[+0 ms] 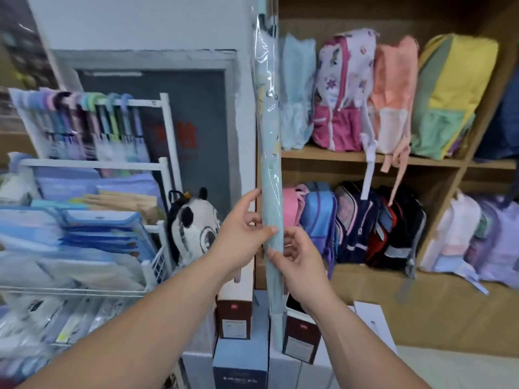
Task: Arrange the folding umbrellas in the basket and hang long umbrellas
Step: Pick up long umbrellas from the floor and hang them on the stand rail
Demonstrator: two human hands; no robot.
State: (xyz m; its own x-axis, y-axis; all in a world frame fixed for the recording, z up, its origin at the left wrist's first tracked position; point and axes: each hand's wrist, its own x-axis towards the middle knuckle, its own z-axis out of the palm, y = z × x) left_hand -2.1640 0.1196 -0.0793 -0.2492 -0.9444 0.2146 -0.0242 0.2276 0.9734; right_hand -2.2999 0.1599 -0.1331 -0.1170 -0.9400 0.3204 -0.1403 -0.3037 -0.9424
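A long pale-teal umbrella [270, 169] in a clear plastic sleeve stands upright in front of me, its top running out of the frame. My left hand [243, 234] grips its lower shaft from the left. My right hand [295, 258] pinches the same stretch from the right, just below. Several long umbrellas [92, 127] with pastel hooked handles hang in a row on the top bar of a white rack [168, 136] at the left.
Wire baskets [84, 289] on the rack hold blue folders and packaged goods. A panda backpack [193, 223] leans beside the rack. Wooden shelves [351, 157] at the right carry backpacks. Cardboard boxes [238, 357] stand on the floor below my hands.
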